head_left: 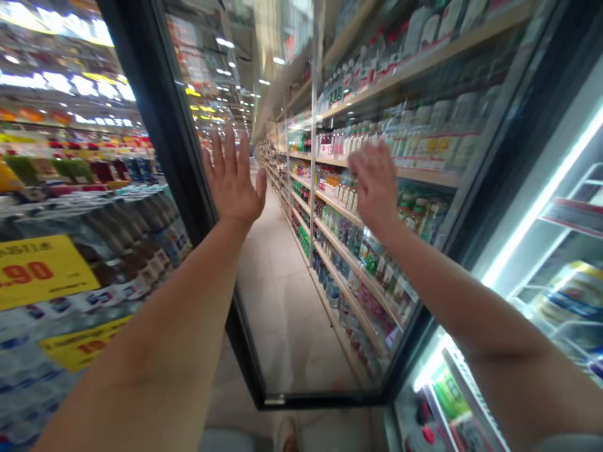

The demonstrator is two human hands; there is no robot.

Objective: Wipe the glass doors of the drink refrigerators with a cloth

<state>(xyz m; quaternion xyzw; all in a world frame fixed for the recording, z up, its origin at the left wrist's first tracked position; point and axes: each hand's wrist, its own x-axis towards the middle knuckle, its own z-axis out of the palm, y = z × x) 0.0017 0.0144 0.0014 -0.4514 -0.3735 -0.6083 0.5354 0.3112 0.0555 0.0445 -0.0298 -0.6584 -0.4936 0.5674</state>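
Note:
A glass cooler door [277, 326] with a black frame stands swung open in front of me. My left hand [233, 179] is raised against or just before its pane, near the left frame bar, palm forward and fingers spread. Over the pane's right half is my right hand [375, 188], blurred, its fingers loosely bent and nothing visible in them. Whether either palm touches the glass I cannot tell. Both forearms reach up from the lower corners of the view.
Right of the door is a lit cooler with packaged goods [572, 292]. Through the glass, bottle shelves [339, 207] line a tiled aisle [277, 263]. At left stand stacked bottle packs [141, 251] with a yellow price sign [42, 270]. A shoe [287, 433] shows below.

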